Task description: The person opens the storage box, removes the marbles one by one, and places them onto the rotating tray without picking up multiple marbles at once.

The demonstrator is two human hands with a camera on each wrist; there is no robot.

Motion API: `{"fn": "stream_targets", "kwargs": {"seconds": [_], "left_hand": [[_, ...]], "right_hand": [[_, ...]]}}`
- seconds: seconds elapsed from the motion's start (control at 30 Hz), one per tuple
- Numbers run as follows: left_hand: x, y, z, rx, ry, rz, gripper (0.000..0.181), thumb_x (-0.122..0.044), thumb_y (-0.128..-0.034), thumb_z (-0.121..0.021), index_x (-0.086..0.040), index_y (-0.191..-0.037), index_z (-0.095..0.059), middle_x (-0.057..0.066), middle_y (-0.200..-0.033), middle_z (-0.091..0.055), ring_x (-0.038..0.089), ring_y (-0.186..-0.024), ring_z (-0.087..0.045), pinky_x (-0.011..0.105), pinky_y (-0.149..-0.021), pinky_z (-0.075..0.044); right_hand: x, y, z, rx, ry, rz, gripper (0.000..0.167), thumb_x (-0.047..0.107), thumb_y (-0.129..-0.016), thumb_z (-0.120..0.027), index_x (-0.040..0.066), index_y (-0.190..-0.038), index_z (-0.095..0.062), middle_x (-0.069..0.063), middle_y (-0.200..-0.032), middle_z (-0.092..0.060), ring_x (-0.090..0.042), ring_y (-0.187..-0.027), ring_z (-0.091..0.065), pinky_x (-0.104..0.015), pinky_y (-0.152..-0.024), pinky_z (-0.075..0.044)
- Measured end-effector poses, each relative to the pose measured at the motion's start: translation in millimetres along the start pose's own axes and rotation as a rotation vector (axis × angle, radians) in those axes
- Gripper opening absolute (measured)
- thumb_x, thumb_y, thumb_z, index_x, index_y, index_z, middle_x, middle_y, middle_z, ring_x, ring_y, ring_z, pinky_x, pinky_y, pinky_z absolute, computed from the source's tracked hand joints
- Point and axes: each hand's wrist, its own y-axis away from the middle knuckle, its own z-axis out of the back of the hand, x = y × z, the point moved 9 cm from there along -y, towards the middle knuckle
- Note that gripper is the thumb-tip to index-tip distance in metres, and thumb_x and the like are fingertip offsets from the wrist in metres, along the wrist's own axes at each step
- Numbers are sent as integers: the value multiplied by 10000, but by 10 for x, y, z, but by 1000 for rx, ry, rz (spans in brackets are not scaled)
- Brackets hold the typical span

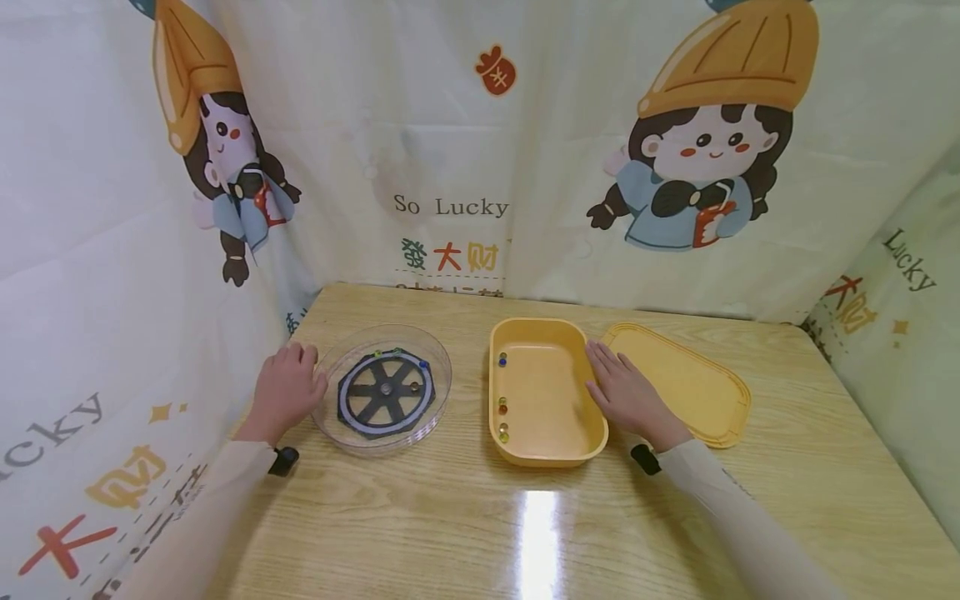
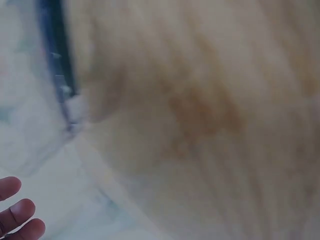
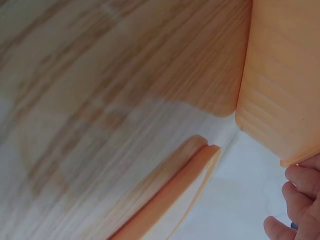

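Observation:
A round clear dish (image 1: 442, 408) stands at the left, with a dark six-spoked wheel piece (image 1: 372, 408) inside it. Several small marbles (image 1: 415, 387) lie on or around the wheel. My left hand (image 1: 288, 383) is beside the dish's left rim, fingers loosely bent; whether they touch it is hard to tell. An orange-yellow box (image 1: 547, 396) stands right of the dish, with several marbles (image 1: 502, 408) along its left inner side. My right hand (image 1: 626, 392) rests its extended fingers at the box's right rim. In the right wrist view, fingertips (image 3: 300, 177) meet that rim.
An orange-yellow lid (image 1: 697, 387) lies on the wooden table (image 1: 420, 517) right of the box, partly behind my right hand. Printed curtains (image 1: 555, 150) hang at the back and on both sides.

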Motion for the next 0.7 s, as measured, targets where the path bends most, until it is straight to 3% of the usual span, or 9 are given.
{"fn": "stream_targets", "kwargs": {"seconds": [0.4,0.7], "left_hand": [[145,93,-257,116,-19,-32,191,-164,-811,-504,10,-885,-480,187,-805,-494,351,-708,-461,474,-593,-401],[90,83,-256,145,1,-70,134,-109,-816,-512,10,-876,-495,171,-775,-486,338,-709,-455,469,-610,-408]], "right_hand": [[16,-5,29,6,10,16,600,247,-984,-421,-84,-1445,-229,-226,-1515,-262,-376,-1408,-248,-551,-1115,-225],[38,-28,62,31,74,39,628,282,-974,-450,-102,-1430,-252,-243,-1497,-290,-383,-1397,-270,-555,-1109,-238]]}}
